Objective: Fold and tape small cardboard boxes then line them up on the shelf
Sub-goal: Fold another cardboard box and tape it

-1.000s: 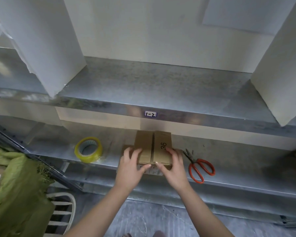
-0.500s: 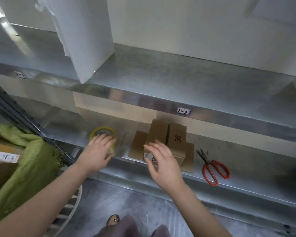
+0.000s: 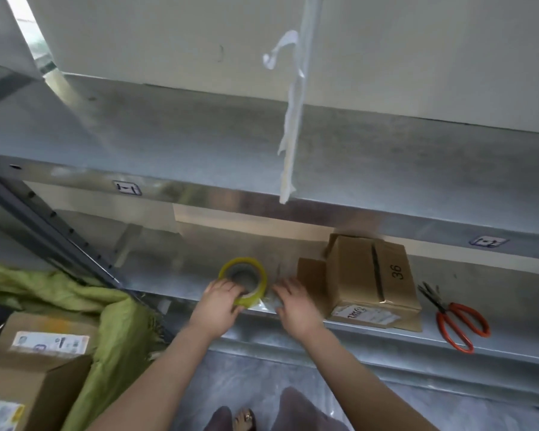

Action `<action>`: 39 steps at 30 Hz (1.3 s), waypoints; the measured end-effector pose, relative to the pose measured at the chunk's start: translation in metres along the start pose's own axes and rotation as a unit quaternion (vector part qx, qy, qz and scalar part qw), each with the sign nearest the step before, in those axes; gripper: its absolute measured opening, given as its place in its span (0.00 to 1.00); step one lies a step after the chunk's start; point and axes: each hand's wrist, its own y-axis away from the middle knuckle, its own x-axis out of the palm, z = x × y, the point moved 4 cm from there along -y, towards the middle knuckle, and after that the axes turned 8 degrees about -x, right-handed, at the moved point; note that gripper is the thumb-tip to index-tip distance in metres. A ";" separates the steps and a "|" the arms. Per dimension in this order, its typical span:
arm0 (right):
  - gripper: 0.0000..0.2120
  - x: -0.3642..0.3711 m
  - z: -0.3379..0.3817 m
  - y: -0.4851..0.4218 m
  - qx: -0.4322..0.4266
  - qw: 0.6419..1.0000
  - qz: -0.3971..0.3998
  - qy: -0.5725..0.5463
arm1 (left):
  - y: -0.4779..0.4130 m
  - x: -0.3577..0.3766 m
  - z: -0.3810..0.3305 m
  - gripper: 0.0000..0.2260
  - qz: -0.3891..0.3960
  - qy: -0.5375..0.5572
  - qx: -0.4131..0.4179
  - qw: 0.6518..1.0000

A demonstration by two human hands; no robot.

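Gripping flat-lying tape roll [image 3: 242, 262], hole upward: left hand [image 3: 220, 303]; right hand [image 3: 293, 301] beside, grasp unclear.

The left hand [image 3: 220, 301] and the right hand [image 3: 293, 301] are bare, and the forearms [image 3: 156, 368] are bare up to the picture edge. Lower down shows a loose grey-mauve garment [image 3: 299, 409]. One foot [image 3: 241, 420] wears an open sandal [image 3: 249, 416] with a small ornament.

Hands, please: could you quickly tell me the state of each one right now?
Left hand: grips the tape roll.
Right hand: beside the roll; grip cannot be told.
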 end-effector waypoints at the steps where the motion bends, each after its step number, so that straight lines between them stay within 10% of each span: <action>1: 0.24 0.000 0.000 -0.005 -0.004 1.000 0.005 0.002 | -0.001 0.000 0.002 0.16 -0.001 0.001 0.008 1.000; 20: 0.08 -0.034 0.011 -0.012 0.022 0.999 0.030 -0.004 | -0.015 -0.012 0.012 0.17 0.040 -0.015 0.085 0.995; 39: 0.06 -0.109 -0.040 0.126 0.161 0.913 -0.107 -0.359 | 0.031 -0.073 -0.113 0.25 0.024 0.141 0.135 0.980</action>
